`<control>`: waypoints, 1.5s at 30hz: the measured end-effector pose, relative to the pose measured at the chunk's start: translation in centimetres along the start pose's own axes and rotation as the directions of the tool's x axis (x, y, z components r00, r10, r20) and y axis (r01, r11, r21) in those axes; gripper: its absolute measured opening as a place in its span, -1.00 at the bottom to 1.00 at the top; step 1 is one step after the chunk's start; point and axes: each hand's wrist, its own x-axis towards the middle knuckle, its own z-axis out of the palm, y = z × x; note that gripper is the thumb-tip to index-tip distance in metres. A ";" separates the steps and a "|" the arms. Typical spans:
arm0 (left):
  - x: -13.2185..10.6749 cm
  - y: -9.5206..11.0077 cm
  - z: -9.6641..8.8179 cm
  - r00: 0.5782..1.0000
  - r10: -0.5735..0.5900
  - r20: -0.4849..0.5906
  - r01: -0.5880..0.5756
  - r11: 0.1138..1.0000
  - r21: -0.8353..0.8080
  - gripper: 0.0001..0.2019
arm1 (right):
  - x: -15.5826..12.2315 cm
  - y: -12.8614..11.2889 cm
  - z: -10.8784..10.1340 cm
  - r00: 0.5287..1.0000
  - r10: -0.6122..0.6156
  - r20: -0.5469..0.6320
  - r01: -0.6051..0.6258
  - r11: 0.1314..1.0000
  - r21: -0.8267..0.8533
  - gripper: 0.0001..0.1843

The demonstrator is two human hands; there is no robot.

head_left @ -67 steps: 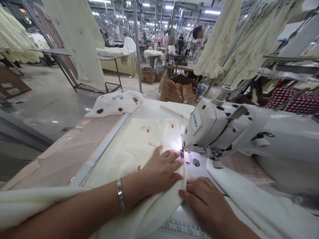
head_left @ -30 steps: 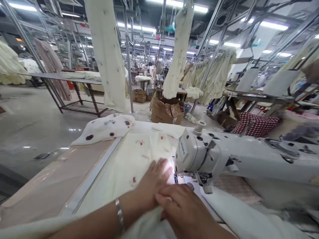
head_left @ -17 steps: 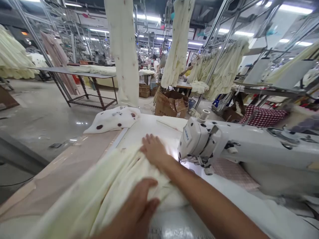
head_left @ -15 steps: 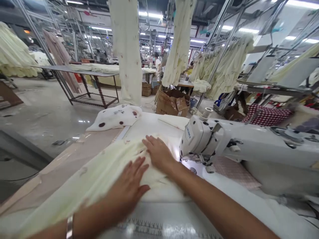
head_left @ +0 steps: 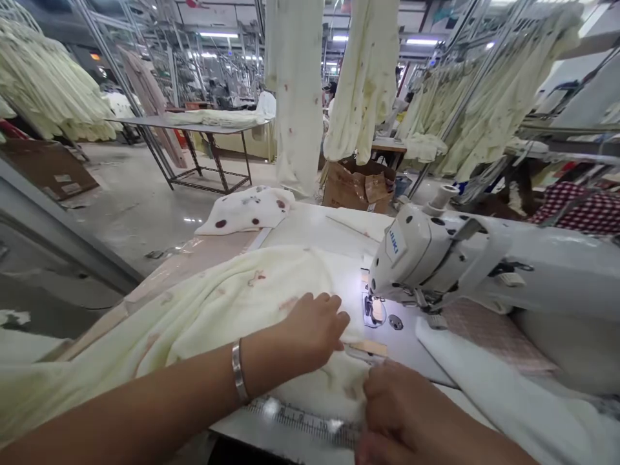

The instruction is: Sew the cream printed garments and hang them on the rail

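A pale yellow, fleecy cloth (head_left: 232, 303) with small printed motifs lies spread over the sewing table, left of the machine's needle area. My left hand (head_left: 312, 332), a silver bracelet at its wrist, is closed on the cloth near its right edge. Lower right, my right hand (head_left: 402, 407) has its fingers curled at the cloth's near right corner; their tips are partly hidden. A small beige strip (head_left: 371, 349) shows between my hands. The white sewing machine (head_left: 416, 258) stands just beyond, its lit presser foot (head_left: 372, 310) with no cloth under it.
A spotted white cloth (head_left: 247, 210) lies at the table's far left corner. A printed measuring scale (head_left: 300, 420) runs along the near edge. White fabric (head_left: 504, 368) drapes at right. Behind are hanging garments (head_left: 300, 97), a cardboard box (head_left: 356, 184) and a metal-legged table (head_left: 194, 126).
My hands were spread flat on the cloth; both are now closed at its right edge. My right hand has drawn back toward me, and the cloth lies away from the presser foot. The view has shifted left.
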 end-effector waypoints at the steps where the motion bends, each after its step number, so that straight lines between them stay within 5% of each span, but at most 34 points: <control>1: 0.4 -0.1 0.4 1.000 0.024 0.007 -0.024 1.000 0.013 -0.88 | 0.4 -0.2 -0.1 1.000 0.008 0.007 -0.008 1.000 0.014 -0.69; 3: 0.5 -0.5 0.9 0.997 0.073 0.007 -0.073 0.997 0.025 -0.90 | 1.0 -0.5 0.1 0.994 0.054 -0.094 -0.059 0.997 -0.052 -0.77; 5: 0.2 -1.0 1.1 0.995 0.101 -0.012 -0.101 0.994 0.034 -0.90 | 1.5 -0.5 0.6 0.986 0.081 -0.147 -0.103 0.983 -0.150 -0.62; 10: 0.3 -1.7 1.2 0.993 0.112 -0.043 -0.110 0.993 0.048 -0.91 | 0.6 0.0 1.6 0.989 -0.067 0.130 0.074 0.996 -0.050 -0.87; 12: 0.7 -1.7 1.1 0.990 0.134 -0.053 -0.130 0.989 0.067 -0.93 | 0.0 0.5 1.8 1.000 -0.025 -0.016 0.023 0.995 -0.095 -0.93; 15: 1.1 -1.5 0.7 0.972 0.173 -0.158 -0.153 0.979 0.132 -0.91 | -0.3 1.7 2.0 0.964 0.070 -0.255 -0.149 0.941 -0.304 -0.68; 17: 0.8 -1.2 0.8 0.931 0.252 -0.264 -0.203 0.959 0.198 -0.93 | -0.3 2.4 2.1 0.961 0.110 -0.254 -0.203 0.904 -0.377 -0.55; 20: -0.3 -0.6 2.0 0.842 0.442 -0.310 -0.359 0.887 0.290 -0.91 | -0.6 3.4 1.8 0.955 0.206 -0.212 -0.270 0.902 -0.337 -0.63; 24: -1.9 0.1 3.7 0.884 0.381 -0.270 -0.312 0.912 0.266 -0.85 | -2.0 4.6 1.1 0.947 0.256 -0.195 -0.298 0.926 -0.233 -0.71; 27: -1.6 0.5 3.4 0.923 0.311 -0.229 -0.262 0.940 0.219 -0.86 | -2.8 5.4 0.9 0.946 0.185 -0.265 -0.242 0.950 -0.199 -0.77; 30: -0.2 0.8 2.8 0.915 0.344 -0.212 -0.307 0.933 0.188 -0.92 | -2.5 5.7 1.1 0.895 0.104 -0.435 -0.221 0.949 -0.227 -0.83; 36: 1.2 1.4 3.7 0.769 0.487 -0.413 -0.447 0.873 0.197 -0.82 | -2.0 5.8 1.5 0.859 -0.147 -0.491 -0.111 0.882 -0.458 -0.80; 40: 0.7 1.9 4.2 0.814 0.498 -0.301 -0.487 0.866 0.116 -0.85 | -4.0 5.6 1.2 0.909 -0.099 -0.404 -0.052 0.936 -0.347 -0.86; 45: 0.1 -0.4 3.5 0.856 0.461 -0.234 -0.464 0.885 0.045 -0.84 | -3.7 5.5 1.1 0.923 0.147 -0.355 -0.213 0.965 -0.156 -0.82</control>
